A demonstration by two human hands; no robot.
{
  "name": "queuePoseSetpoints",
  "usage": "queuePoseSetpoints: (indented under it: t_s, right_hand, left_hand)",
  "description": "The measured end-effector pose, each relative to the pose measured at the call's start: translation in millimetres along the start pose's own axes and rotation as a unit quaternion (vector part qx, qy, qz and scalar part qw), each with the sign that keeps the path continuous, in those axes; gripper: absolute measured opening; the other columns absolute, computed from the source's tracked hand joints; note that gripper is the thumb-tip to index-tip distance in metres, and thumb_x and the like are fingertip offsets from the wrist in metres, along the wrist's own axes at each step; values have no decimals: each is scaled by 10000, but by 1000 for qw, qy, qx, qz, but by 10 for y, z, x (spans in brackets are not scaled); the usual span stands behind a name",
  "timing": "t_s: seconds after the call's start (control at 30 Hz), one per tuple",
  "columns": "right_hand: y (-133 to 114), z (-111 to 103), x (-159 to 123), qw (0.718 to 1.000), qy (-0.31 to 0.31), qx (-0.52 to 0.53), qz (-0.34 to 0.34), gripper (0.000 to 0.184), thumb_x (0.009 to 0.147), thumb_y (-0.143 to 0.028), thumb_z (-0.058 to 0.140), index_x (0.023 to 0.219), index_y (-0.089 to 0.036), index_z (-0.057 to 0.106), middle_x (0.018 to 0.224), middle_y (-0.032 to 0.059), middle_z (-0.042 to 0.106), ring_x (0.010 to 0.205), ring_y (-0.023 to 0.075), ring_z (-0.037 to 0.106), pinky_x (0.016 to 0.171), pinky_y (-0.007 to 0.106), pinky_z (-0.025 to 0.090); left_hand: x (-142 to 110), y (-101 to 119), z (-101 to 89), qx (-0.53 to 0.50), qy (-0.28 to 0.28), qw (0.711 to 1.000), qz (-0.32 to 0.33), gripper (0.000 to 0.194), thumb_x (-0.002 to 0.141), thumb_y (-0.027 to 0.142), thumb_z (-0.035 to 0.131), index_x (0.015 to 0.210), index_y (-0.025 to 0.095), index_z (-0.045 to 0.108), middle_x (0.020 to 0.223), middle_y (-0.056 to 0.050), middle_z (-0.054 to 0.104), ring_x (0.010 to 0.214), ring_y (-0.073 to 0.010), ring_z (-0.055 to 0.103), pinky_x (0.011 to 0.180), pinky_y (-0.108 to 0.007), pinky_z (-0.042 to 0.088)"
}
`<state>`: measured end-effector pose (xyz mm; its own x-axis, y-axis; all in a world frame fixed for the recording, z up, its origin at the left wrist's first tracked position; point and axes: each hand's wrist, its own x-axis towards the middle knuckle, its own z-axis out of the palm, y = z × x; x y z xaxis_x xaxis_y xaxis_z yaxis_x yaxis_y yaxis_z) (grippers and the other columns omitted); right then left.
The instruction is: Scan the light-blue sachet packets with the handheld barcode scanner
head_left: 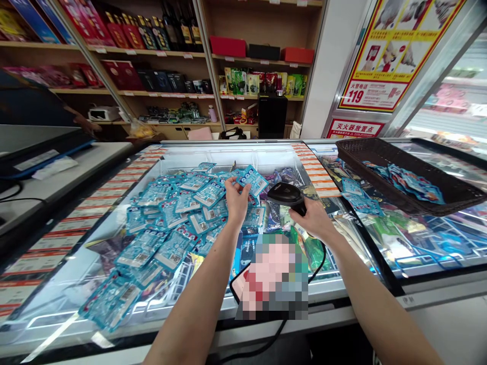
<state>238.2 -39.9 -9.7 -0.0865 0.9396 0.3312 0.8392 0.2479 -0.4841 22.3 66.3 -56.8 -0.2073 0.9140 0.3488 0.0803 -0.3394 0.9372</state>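
Evidently, the left hand (236, 197) pinches a blue packet (254, 181) between thumb and fingers, while the right hand (314, 218) is wrapped around the handle of a black barcode scanner (286, 193). The held packet lies just beyond the left fingertips, with its long axis slanting down to the right, so that its barcode end faces the scanner head. The left hand is the nearer. Only a narrow gap separates packet and scanner in this view; I cannot tell whether they touch.

To the left spreads a loose pile of matching packets (167, 208) on the freezer's glass surface (72, 291), its nearest packets close to the front frame (331, 319). Between the forearms sits a phone (274, 274), limiting room on the near side, with a black cable (323, 258) beside it. Beyond the pile, glass runs to the rear edge. Rightward, past a strip of price labels (315, 170), a brown basket (466, 198) holds more packets (414, 182).
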Motion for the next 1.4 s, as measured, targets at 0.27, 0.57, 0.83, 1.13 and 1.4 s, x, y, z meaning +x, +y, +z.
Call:
queuePoseSetpoints:
  t_s: [0.27,0.57,0.83,1.13,1.4]
  right_hand:
    - [14,7,-4,1000,-1,-10,-4,220,791,-366,496,825,-168,587,733,64,636,639,183,550,567,260,337]
    - [-3,-11,4,1000,2,-10,13,236,784,-376,511,839,-164,599,741,72,659,658,199,581,576,269,356]
    - [79,-79,27,977,-65,164,122,244,787,-419,544,820,-179,576,560,24,631,537,185,604,560,279,459]
    - [168,-97,24,856,-117,428,264,339,748,-483,640,866,-187,526,687,43,659,420,141,570,379,254,448]
    - [340,-38,61,843,-82,413,335,404,732,-555,636,876,-183,570,725,58,653,579,190,649,505,299,531]
  left_hand:
    - [-8,20,-6,-4,-5,1000,-1,482,790,392,629,1107,195,324,736,49,508,404,-49,451,419,-210,387]
    - [-14,44,-4,16,-4,1000,-12,491,798,414,617,1120,191,320,715,46,502,412,-58,451,429,-216,392]
    - [-14,29,-11,21,-12,1000,-9,514,811,420,599,1177,179,330,767,16,543,441,-58,456,456,-216,406]
    - [-27,48,-21,113,-69,991,31,455,859,414,518,1238,165,480,661,25,500,516,-98,463,493,-219,367]
    - [-75,94,6,266,-105,954,95,445,884,374,473,1273,160,505,734,-21,577,615,-146,517,593,-256,394]
